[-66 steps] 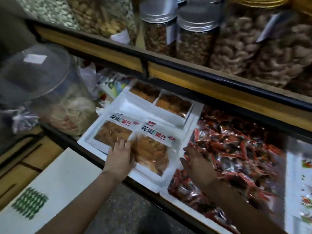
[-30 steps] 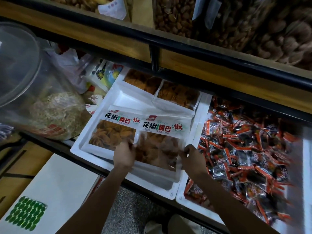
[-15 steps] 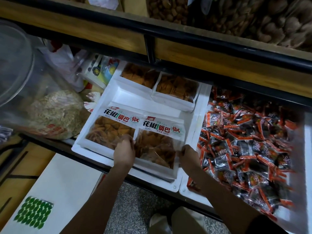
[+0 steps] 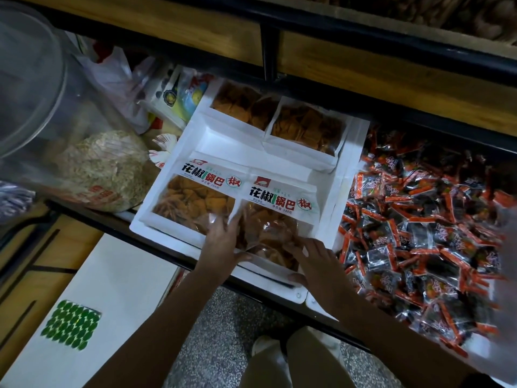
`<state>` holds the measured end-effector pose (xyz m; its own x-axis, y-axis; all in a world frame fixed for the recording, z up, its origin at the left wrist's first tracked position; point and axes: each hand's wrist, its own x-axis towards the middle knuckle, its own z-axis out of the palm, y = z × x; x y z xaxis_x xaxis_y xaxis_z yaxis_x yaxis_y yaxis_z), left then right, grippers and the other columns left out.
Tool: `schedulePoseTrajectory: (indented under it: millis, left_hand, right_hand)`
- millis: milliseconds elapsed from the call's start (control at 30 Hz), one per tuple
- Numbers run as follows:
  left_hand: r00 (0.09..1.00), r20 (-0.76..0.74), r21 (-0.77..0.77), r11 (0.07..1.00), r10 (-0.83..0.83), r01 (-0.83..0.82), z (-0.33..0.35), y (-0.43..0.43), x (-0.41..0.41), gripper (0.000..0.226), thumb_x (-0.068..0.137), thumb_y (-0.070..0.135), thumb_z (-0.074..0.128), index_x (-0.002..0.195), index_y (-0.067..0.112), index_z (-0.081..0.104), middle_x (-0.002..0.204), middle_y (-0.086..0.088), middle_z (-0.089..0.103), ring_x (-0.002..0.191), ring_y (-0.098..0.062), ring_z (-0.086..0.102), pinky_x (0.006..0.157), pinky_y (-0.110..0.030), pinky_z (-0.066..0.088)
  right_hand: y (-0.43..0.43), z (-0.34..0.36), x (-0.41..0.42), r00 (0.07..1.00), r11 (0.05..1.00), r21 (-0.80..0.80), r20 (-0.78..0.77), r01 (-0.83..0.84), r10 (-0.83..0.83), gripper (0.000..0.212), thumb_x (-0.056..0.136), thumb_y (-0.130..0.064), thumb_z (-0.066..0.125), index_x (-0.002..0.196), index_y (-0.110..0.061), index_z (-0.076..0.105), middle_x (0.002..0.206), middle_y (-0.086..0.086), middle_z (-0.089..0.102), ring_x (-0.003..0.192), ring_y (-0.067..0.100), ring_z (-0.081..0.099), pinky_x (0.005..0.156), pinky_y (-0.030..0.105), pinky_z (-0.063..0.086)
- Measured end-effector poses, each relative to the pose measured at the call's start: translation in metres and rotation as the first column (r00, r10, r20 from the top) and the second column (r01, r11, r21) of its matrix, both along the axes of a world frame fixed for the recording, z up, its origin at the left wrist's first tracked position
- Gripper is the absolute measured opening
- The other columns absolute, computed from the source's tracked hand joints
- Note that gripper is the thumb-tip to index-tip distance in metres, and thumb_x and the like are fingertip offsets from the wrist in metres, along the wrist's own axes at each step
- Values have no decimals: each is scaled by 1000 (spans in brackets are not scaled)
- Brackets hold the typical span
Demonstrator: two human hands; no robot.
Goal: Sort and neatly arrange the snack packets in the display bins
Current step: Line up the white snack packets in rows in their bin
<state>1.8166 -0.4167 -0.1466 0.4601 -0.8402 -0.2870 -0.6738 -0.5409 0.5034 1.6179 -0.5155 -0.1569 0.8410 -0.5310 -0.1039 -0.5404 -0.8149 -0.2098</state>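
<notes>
- Right hand (image 4: 312,257) slid inward onto near end of front-right packet (image 4: 277,217).
- Long axis front-to-back, label end away.
- Left hand (image 4: 223,242) on its left edge; both flat, fingers spread.

Under the left hand (image 4: 223,245) and right hand (image 4: 313,259), the packet (image 4: 268,231) has a glossy, crinkled clear-plastic window and a matt white, paper-like header. The bin (image 4: 232,141) around it looks like smooth matt white foam. Right of the right hand, the wrappers (image 4: 419,233) are shiny creased plastic film. Left of the left hand, the jar (image 4: 42,93) is smooth clear plastic and the box (image 4: 112,303) is matt white card. Beyond the hands, the shelf edge (image 4: 363,68) is grained wood in a black metal frame (image 4: 391,32).
</notes>
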Motion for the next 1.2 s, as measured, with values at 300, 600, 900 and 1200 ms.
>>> schedulePoseTrajectory:
  millis: [300,600,900,1200]
  left_hand:
    - [980,190,24,998,-54,51,1,14,5,80,88,53,54,152,18,22,139,-18,35,131,-33,32,105,-41,29]
    - [932,197,95,940,306,-329,-6,57,70,94,85,54,60,153,10,14,159,-22,9,146,-40,5,117,-48,9]
    - [939,234,195,934,252,-299,-14,58,80,108,82,63,58,153,9,-4,162,-11,-6,148,-33,-8,119,-41,1]
    - [929,304,294,907,209,-300,-2,46,74,99,87,51,61,153,7,1,160,-17,4,147,-37,3,118,-43,6]
  right_hand:
    - [-8,-5,8,995,990,-99,-28,-98,96,72,48,-34,91,111,-17,60,97,8,64,81,25,64,65,37,56]
    - [-19,9,117,955,957,40,94,-287,282,55,91,-29,56,140,-8,41,141,17,44,131,34,41,108,50,35]
    - [9,-28,153,930,894,-257,-76,-367,360,75,72,-69,38,120,-19,66,128,10,61,117,34,57,87,62,48]
    - [15,-26,130,946,918,-254,38,-303,323,74,80,-55,54,137,-13,36,135,13,53,123,31,53,95,57,45]
